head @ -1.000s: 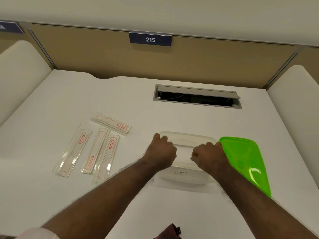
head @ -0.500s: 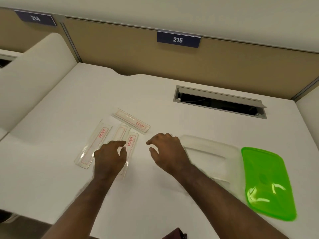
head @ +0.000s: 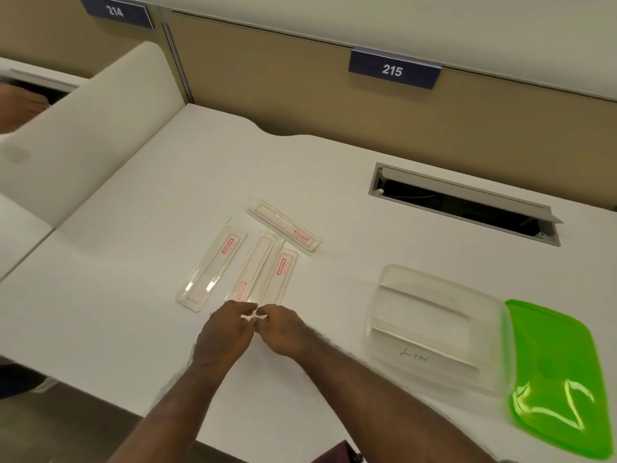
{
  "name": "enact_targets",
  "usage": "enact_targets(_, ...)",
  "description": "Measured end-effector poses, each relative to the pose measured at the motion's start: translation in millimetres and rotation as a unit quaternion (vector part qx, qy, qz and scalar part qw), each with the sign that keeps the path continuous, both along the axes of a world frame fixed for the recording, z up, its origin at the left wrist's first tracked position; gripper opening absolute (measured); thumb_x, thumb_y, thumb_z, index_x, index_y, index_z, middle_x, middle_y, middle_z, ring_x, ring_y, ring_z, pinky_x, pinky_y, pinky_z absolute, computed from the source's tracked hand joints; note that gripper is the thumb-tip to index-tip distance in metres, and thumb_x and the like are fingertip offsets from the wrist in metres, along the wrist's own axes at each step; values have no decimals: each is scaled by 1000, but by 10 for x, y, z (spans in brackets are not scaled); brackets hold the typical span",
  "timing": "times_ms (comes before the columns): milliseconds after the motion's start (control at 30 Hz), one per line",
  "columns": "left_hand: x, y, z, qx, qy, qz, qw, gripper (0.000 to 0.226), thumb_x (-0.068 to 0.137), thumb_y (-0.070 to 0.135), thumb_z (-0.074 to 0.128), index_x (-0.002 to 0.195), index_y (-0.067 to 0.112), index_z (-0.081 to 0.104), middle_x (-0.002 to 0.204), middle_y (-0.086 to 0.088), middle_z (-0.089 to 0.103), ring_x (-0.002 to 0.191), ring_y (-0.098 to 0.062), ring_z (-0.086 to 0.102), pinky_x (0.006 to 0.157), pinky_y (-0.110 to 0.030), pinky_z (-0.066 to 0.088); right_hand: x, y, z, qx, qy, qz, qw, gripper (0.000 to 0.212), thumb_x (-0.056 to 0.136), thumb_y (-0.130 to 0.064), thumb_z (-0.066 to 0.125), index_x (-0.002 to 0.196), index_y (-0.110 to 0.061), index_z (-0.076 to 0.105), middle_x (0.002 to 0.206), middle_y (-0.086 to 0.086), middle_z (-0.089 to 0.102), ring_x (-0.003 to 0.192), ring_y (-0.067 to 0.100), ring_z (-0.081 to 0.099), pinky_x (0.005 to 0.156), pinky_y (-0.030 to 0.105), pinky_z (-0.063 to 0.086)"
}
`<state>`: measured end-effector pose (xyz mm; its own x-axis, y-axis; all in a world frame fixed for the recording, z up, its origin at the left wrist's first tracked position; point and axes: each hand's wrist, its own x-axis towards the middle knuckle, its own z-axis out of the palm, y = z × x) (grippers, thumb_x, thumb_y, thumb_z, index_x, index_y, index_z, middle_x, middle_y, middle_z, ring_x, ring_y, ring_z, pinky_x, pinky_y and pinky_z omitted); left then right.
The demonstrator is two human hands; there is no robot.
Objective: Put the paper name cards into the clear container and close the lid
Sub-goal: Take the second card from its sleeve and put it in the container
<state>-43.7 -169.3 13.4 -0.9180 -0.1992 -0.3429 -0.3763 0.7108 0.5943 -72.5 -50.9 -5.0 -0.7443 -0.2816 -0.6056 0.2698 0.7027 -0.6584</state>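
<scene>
Several clear-sleeved paper name cards with red print lie flat on the white desk: a left card (head: 212, 269), two touching middle cards (head: 255, 265) (head: 282, 275) and a far card (head: 285, 225) lying across their tops. My left hand (head: 223, 335) and my right hand (head: 287, 332) meet fingertip to fingertip at the near ends of the two middle cards, pinching there. The clear container (head: 400, 272) stands open to the right, with handwriting on its near wall. Its green lid (head: 561, 379) lies flat against the container's right side.
An open cable hatch (head: 464, 208) is set in the desk behind the container. A cream divider (head: 83, 128) bounds the left side, and a tan back panel carries the label 215 (head: 394, 70). Another person's hand (head: 16, 105) shows at far left. A dark red object (head: 337, 454) sits at the bottom edge.
Both hands left the container and moved left to the cards. From spread fingers over the cards, they have now closed together at the middle cards' near ends.
</scene>
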Motion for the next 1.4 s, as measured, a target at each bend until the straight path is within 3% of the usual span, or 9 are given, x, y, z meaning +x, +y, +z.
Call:
enact_targets(200, -52, 56, 4, 37, -22, -8, 999, 37, 94, 2, 47, 125, 11, 64, 134, -9, 60, 130, -26, 51, 111, -42, 37, -5, 26, 1, -39, -14, -64, 997, 42, 89, -34, 59, 123, -9, 58, 122, 10, 65, 105, 29, 65, 91, 36, 54)
enact_targets(333, 4, 239, 62, 87, 30, 13, 996, 38, 91, -3, 46, 121, 9, 66, 132, -8, 61, 126, -24, 52, 106, -37, 40, -21, 147, 38, -45, 7, -81, 996, 33, 88, -29, 59, 113, -7, 64, 107, 11, 71, 94, 26, 68, 84, 33, 55)
enact_targets(500, -27, 369, 170, 132, 95, 7, 987, 42, 88, -10, 45, 118, 11, 66, 135, -7, 58, 135, -29, 44, 111, -54, 36, -72, 328, 286, -100, 13, -173, 980, 31, 88, -23, 52, 114, -11, 65, 98, 3, 74, 80, 16, 72, 76, 28, 60)
enact_targets(667, -240, 272, 301, 84, 131, -68, 985, 60, 79, -16, 49, 126, 17, 62, 144, -3, 50, 140, -25, 37, 113, -50, 34, -95, 675, 732, -129, 34, -223, 966, 30, 97, -27, 46, 118, -14, 63, 96, 4, 76, 72, 10, 69, 58, 14, 45)
enact_targets(833, -547, 166, 398, 13, 143, -189, 971, 58, 82, 10, 71, 134, 28, 54, 152, 5, 39, 139, -18, 37, 105, -28, 31, 1, 1296, 1123, -227, 7, -233, 946, 23, 97, -20, 51, 112, -12, 66, 82, -1, 74, 61, 8, 59, 64, 22, 45)
enact_targets(1000, -706, 275, 549, 69, 167, -186, 966, 77, 74, 27, 81, 137, 35, 37, 139, 23, 41, 131, -6, 39, 107, -29, 33, 81, 2021, 1373, -288, -42, -179, 940, 25, 96, -17, 54, 116, -9, 67, 72, 0, 64, 63, 13, 52, 66, 27, 48)
enact_targets(1133, -795, 442, 770, 146, 162, -225, 950, 90, 68, 37, 85, 138, 50, 30, 143, 24, 43, 133, 0, 41, 104, -30, 40, 148, 2421, 1558, -286, -47, -145, 946, 38, 86, -28, 61, 119, -10, 67, 68, -1, 59, 67, 12, 54, 67, 26, 50)
enact_targets(1233, -827, 554, 920, 176, 111, -299, 931, 76, 68, 45, 81, 133, 54, 44, 138, 28, 50, 127, 6, 47, 102, -35, 47, 194, 2635, 1656, -302, -49, -140, 942, 42, 83, -31, 62, 119, -10, 68, 67, 0, 57, 67, 12, 51, 69, 27, 49)
enact_targets(1400, -860, 714, 1087, 185, 100, -328, 921, 51, 71, 31, 84, 116, 44, 65, 120, 18, 65, 115, -1, 59, 102, -37, 49, 241, 2842, 1758, -326, -46, -204, 922, 36, 86, -24, 56, 116, -7, 70, 72, 2, 58, 64, 16, 50, 65, 28, 53)
